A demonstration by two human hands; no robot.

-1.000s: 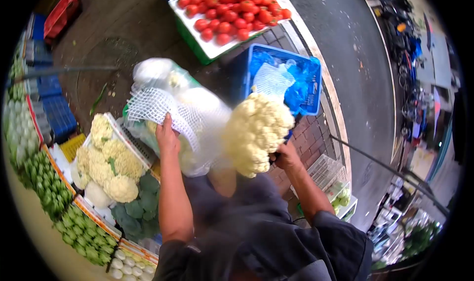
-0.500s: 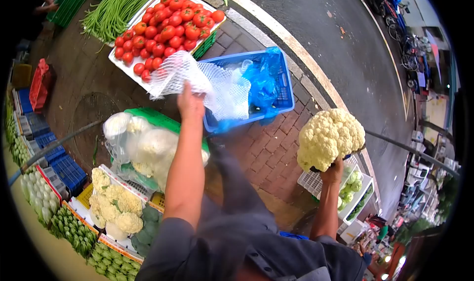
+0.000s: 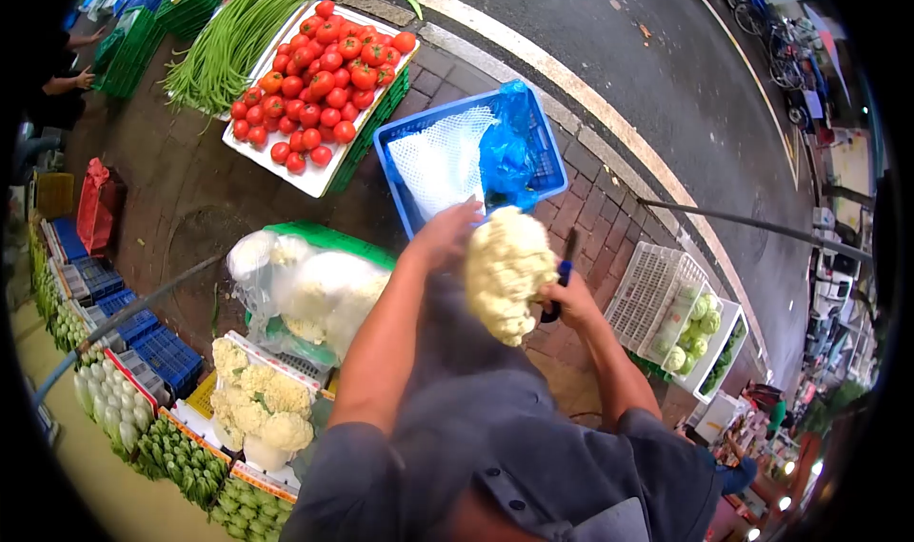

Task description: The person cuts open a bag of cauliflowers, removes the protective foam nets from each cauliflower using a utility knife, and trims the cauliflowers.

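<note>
A cauliflower (image 3: 511, 275) is held up in front of my body, its pale head turned left. My right hand (image 3: 571, 299) is closed at its stem side and also grips a dark tool with a blue-and-black handle (image 3: 564, 277), probably a knife. At the cauliflower's left edge is my left hand (image 3: 446, 235), fingers stretched out; whether they touch the head is unclear. Just beyond that hand, white foam netting (image 3: 443, 156) lies in a blue crate (image 3: 405, 209) beside a blue plastic bag (image 3: 509, 156).
Tomatoes (image 3: 328, 80) and long green beans (image 3: 233, 42) stand beyond the crate. Bagged cauliflowers (image 3: 328, 285) lie left, with loose cauliflowers (image 3: 262, 404) nearer. A white basket (image 3: 647, 290) and round green vegetables (image 3: 700, 328) are right. Another person's hand (image 3: 84, 80) shows far left.
My right hand has brought the cauliflower and tool left to the middle. My left hand has let go of the netting, which now lies in the crate, and moved toward the cauliflower.
</note>
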